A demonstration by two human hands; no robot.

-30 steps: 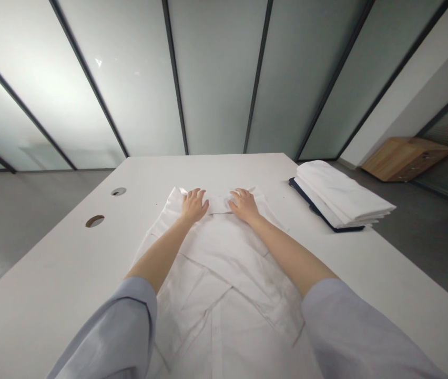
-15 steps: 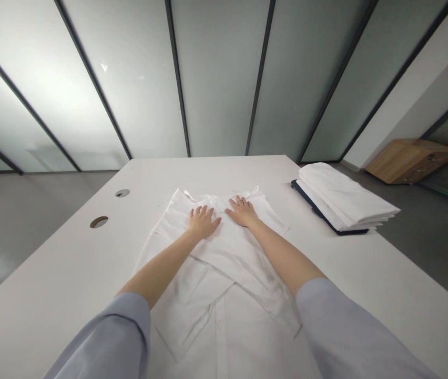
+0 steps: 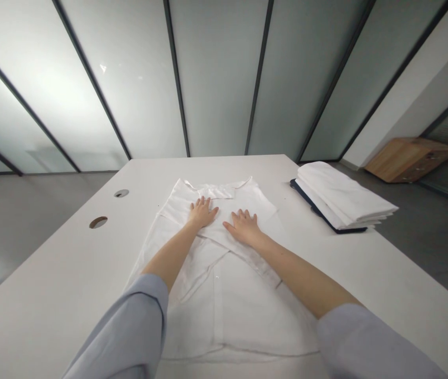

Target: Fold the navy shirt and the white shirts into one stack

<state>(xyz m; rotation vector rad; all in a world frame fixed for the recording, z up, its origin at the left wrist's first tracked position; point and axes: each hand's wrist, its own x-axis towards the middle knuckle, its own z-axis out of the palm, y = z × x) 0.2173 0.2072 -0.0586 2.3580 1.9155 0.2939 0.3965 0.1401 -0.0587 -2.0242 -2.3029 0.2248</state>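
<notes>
A white shirt [image 3: 247, 310] lies spread on the table, its collar end away from me and its hem near the bottom of the view. Its sleeves are folded across the middle, with a few creases there. My left hand [image 3: 202, 212] rests flat on the upper part of the shirt, just below the collar, fingers spread. To the right of it, my right hand [image 3: 243, 227] also lies flat on the cloth, a little nearer to me, fingers apart. Neither hand grips the fabric.
A white table [image 3: 42, 295] carries the shirt. At its right edge sits a stack of folded white cloth [image 3: 342, 192] on a dark flat board [image 3: 322, 216]. Two round holes pierce the tabletop at left. A wooden cabinet [image 3: 401, 158] stands on the floor beyond, near frosted glass panels.
The shirt has shifted away from me, so its hem now shows. My right hand has slid back toward me over the cloth; my left hand has moved slightly up the view.
</notes>
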